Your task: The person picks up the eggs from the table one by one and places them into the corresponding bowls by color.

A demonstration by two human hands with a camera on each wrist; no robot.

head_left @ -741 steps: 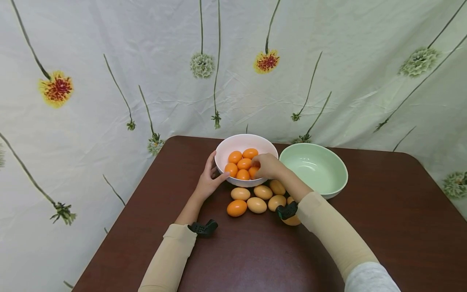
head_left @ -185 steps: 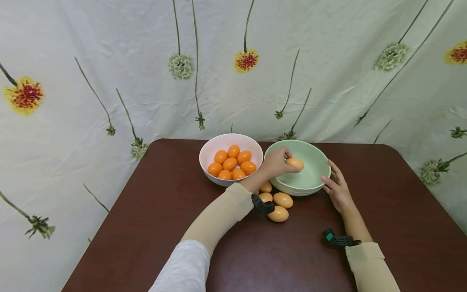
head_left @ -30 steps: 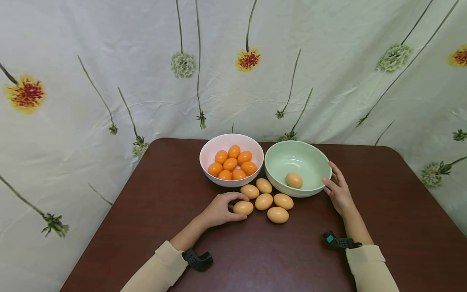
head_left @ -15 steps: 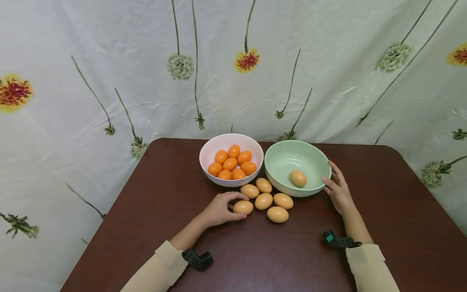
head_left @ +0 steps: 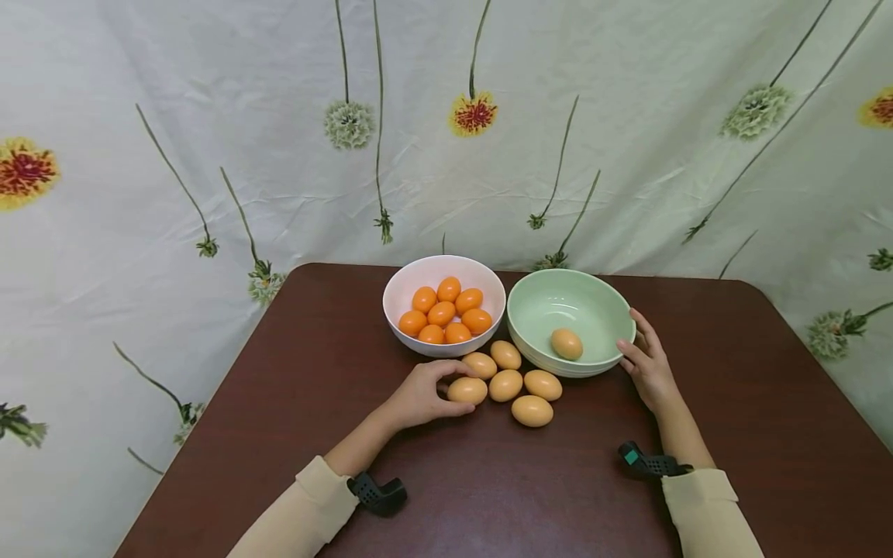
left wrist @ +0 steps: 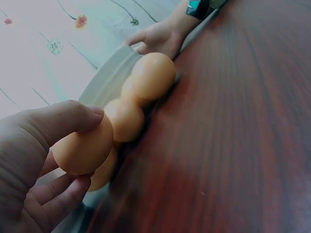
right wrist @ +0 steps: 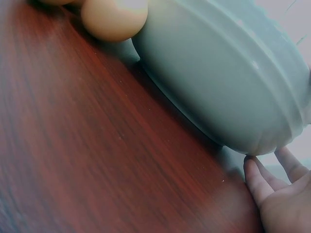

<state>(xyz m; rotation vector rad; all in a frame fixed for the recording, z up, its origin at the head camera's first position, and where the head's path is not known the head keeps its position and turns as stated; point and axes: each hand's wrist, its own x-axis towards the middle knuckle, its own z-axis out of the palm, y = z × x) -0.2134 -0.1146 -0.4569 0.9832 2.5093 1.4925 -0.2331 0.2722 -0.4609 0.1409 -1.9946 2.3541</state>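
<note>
At the near left edge of a loose cluster, a tan egg (head_left: 467,390) sits in the grasp of a person's left hand (head_left: 422,397), the thumb on one side and curled fingers on the other, clamped on the shell. Whether the egg touches the table is unclear. Just beside it, to the right and far side, five more tan eggs (head_left: 505,385) lie on the dark reddish-brown table (head_left: 488,480). Beyond the cluster stand two bowls side by side: at left, a pink bowl (head_left: 446,351) with eight orange eggs (head_left: 442,313); at right, a green bowl (head_left: 593,310) with a single tan egg (head_left: 567,344) in its near part. The right hand (head_left: 650,372) rests against the green bowl's right side, its thumb and fingers spread apart and touching the wall. Black devices (head_left: 377,494) are worn at both wrists, the right one marked with a green patch (head_left: 631,457), below beige sleeves (head_left: 296,508). Along the table's far edge hangs a pale cloth (head_left: 279,77) printed with long-stemmed flowers, some yellow and red, others whitish green.
</note>
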